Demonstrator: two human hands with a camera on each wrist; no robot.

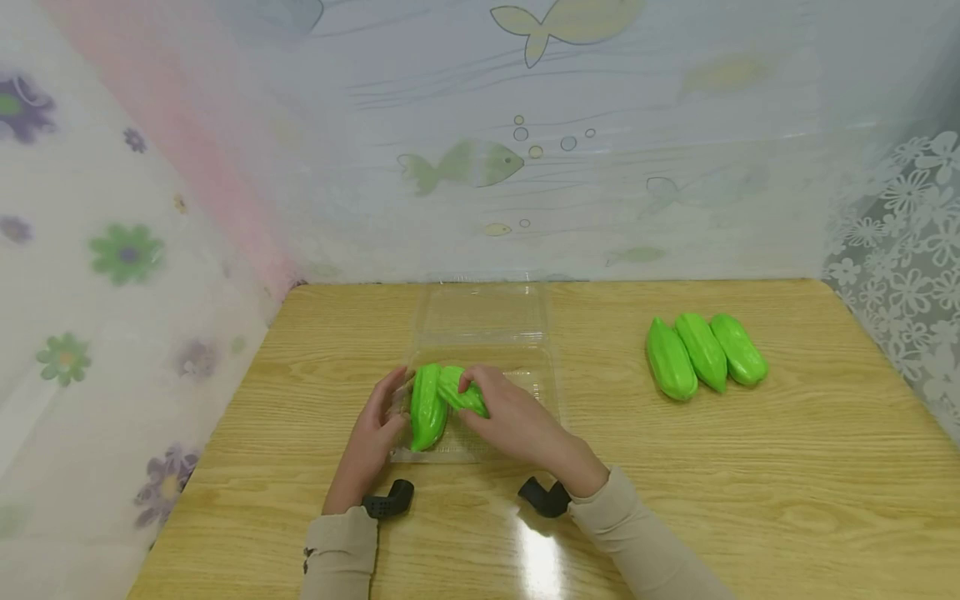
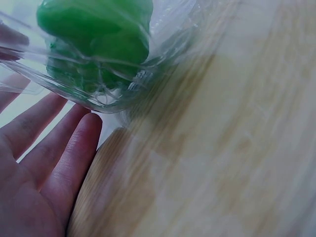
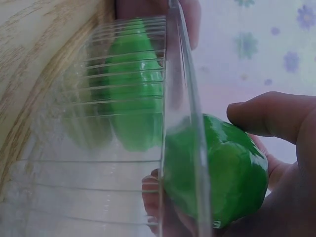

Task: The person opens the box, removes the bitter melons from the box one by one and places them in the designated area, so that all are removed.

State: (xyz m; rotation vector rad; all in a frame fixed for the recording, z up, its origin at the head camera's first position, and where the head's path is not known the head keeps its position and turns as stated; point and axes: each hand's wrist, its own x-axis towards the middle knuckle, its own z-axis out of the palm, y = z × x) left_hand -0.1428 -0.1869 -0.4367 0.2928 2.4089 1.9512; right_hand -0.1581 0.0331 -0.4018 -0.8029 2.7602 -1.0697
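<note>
A clear plastic clamshell box (image 1: 542, 367) lies on the table with its lid folded back toward the wall. Inside its left part rests a glossy, ridged green vegetable (image 1: 427, 412) with a pointed end toward me. My right hand (image 1: 517, 418) grips a second green ridged vegetable (image 3: 237, 170) by its side, thumb and fingers around it. This one is above the box, its far end close to the first one. Along the box's left wall, my left hand (image 1: 375, 429) has its fingers extended, fingertips (image 2: 91, 126) right at the clear plastic.
Three more green vegetables (image 1: 701, 352) lie side by side on the right of the wooden table (image 1: 750, 467). Behind it hangs a fish-patterned curtain (image 1: 600, 192); a flower-patterned one (image 1: 150, 333) borders the left. Black wrist mounts (image 1: 393, 500) sit at both sleeves.
</note>
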